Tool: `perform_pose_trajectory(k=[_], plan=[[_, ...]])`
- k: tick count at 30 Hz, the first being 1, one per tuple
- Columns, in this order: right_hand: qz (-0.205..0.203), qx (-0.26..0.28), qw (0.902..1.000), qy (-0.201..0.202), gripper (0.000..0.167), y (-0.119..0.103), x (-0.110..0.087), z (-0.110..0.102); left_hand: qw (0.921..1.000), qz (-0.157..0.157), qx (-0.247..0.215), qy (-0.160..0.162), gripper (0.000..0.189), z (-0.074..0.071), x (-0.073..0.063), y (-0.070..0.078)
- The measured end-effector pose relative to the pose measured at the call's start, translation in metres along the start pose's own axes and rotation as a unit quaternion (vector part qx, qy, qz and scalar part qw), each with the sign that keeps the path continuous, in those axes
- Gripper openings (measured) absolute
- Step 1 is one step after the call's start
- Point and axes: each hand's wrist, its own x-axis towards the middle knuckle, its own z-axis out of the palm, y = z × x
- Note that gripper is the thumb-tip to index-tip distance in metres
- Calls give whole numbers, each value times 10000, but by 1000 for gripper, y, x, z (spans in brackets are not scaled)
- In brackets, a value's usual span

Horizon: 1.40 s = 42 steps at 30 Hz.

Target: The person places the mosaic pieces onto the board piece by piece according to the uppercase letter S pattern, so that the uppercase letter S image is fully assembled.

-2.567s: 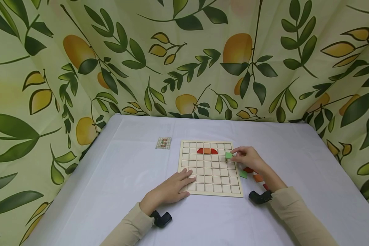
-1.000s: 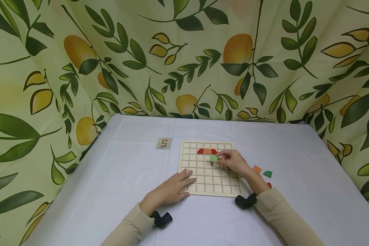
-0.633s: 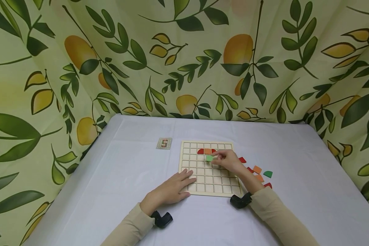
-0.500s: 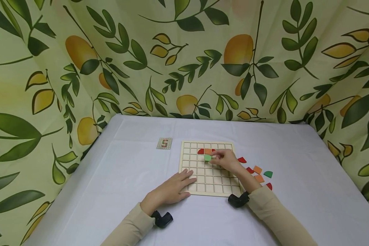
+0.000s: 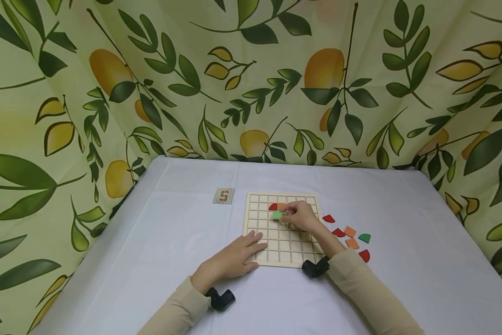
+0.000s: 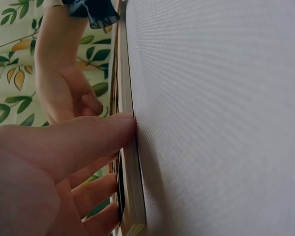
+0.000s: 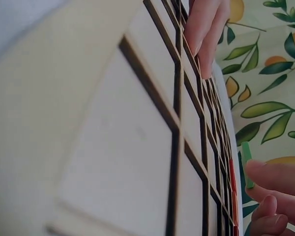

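My right hand (image 5: pixel 302 216) pinches a small green square tile (image 5: pixel 277 216) between thumb and fingers, over the second row of a wooden grid board (image 5: pixel 285 257). In the right wrist view the green tile (image 7: pixel 247 164) stands on edge, just off the board's surface. A red quarter-circle tile (image 5: pixel 273 206) and an orange square tile (image 5: pixel 282 205) sit in the row behind; the fingers cover the other red tile there. My left hand (image 5: pixel 230 256) rests with spread fingers on the board's left side. In the left wrist view its thumb (image 6: pixel 101 132) presses the board's edge.
Right of the board lie loose tiles: several red quarter-circles (image 5: pixel 364 256), two orange squares (image 5: pixel 350 231) and a green quarter-circle (image 5: pixel 364 237). A small pattern card (image 5: pixel 223 196) with an S on a grid lies behind left. A leaf-print curtain (image 5: pixel 251 93) hangs behind the table.
My right hand has carried the green tile leftward from the board's right side to beneath the red and orange row. The loose tiles on the right are uncovered. My left hand has stayed put.
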Motion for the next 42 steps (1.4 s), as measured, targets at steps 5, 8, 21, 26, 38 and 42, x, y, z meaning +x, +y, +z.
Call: perform_pose_trajectory(k=[5,8,21,26,38,42], plan=[[108,-107,9999,-29,26,-3,3,2,10000,4,-52,-3,51,0,-1,1],[174,-167,9997,-36,26,-5,6,3,10000,-19,-32,-8,51,0,-2,1],[244,-364,9990,31,23,-8,14,6,10000,-67,50,-5,52,1,0,0],[275,-497,9984,-5,23,-7,17,7,10000,-56,30,6,52,2,1,-1],[279,-556,9981,17,27,-8,19,8,10000,63,14,46,52,2,1,-2],[308,-540,9981,56,27,-9,18,8,10000,50,21,32,52,2,0,-2]])
